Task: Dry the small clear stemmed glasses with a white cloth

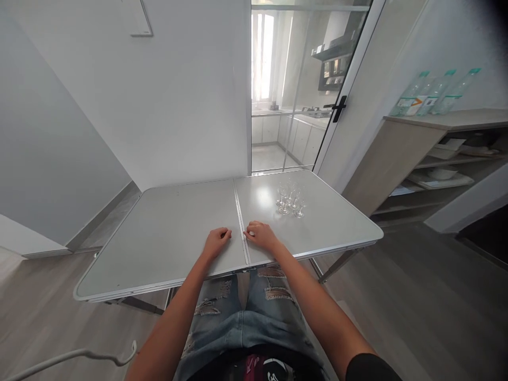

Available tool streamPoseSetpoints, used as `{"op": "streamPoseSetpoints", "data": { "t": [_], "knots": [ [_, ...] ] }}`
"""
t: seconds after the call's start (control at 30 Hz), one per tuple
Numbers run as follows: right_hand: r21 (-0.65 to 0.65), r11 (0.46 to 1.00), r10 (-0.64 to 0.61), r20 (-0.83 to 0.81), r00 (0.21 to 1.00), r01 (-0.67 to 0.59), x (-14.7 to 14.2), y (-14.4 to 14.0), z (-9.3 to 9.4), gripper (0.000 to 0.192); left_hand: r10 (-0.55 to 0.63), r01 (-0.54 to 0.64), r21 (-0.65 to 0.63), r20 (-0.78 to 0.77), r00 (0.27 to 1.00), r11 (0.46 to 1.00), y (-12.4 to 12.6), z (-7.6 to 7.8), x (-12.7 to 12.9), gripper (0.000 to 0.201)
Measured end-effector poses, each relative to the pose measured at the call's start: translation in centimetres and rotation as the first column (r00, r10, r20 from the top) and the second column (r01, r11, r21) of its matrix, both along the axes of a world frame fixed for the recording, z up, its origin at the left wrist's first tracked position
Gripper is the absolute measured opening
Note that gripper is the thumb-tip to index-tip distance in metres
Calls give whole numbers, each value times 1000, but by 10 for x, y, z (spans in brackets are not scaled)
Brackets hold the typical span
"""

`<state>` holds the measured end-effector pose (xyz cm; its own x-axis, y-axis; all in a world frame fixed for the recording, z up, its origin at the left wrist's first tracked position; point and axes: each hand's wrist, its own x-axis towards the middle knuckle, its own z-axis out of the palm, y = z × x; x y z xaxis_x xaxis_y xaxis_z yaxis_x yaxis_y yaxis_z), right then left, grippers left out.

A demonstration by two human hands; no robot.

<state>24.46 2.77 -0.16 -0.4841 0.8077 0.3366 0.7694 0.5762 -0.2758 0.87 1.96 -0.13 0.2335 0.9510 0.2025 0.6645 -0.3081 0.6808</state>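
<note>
White walls close in on the left and a glass door (301,84) stands open behind the folding table (166,238) in front of you. Its grey top is split by a seam (240,222) that runs straight away from you, and your two hands rest on either side of that seam near the front edge. Your left hand (215,242) lies knuckles up with the fingers curled under, holding nothing. Your right hand (260,234) sits just across the seam, fingers likewise curled loosely onto the top, with nothing in it either.

A tight cluster of small clear glasses (291,199) stands upright on the right half of the table, beyond your right hand and apart from it. Whether anything is in them cannot be told from here.

The whole left half of the tabletop lies bare up to its rounded rim. To the right of the glasses the top runs on bare to the far corner. Off the table on the right, a wooden shelf unit (436,159) carries three plastic bottles (432,92) on top.
</note>
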Motion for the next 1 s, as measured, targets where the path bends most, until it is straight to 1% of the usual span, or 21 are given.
{"op": "streamPoseSetpoints", "data": {
  "t": [0.1, 0.2, 0.47, 0.6, 0.83, 1.0],
  "knots": [
    [-29, 999, -13, -6, 1000, 13, 3, 0, 1, 31, -23, 24, 3, -42, 999, 1000, -2, 1, 2, 38],
    [-33, 999, -19, -14, 1000, 18, 3, 0, 0, 29, -16, 17, 5, -69, 997, 1000, -3, 2, 4, 38],
    [-42, 999, -19, -53, 998, 17, 2, 2, -4, 29, -13, 12, -12, -79, 997, 1000, -7, 7, 4, 40],
    [-27, 1000, -15, -55, 998, 14, 2, 2, -4, 29, -5, 4, -4, -77, 997, 1000, -8, 9, 5, 39],
    [-19, 1000, -16, -65, 998, 15, 3, 3, -6, 29, -5, 4, -9, -83, 997, 1000, -7, 7, 5, 41],
    [-20, 1000, -9, -108, 994, 7, 4, 4, -4, 31, -1, 1, -10, -26, 1000, 1000, -5, 3, 4, 41]
  ]
}}
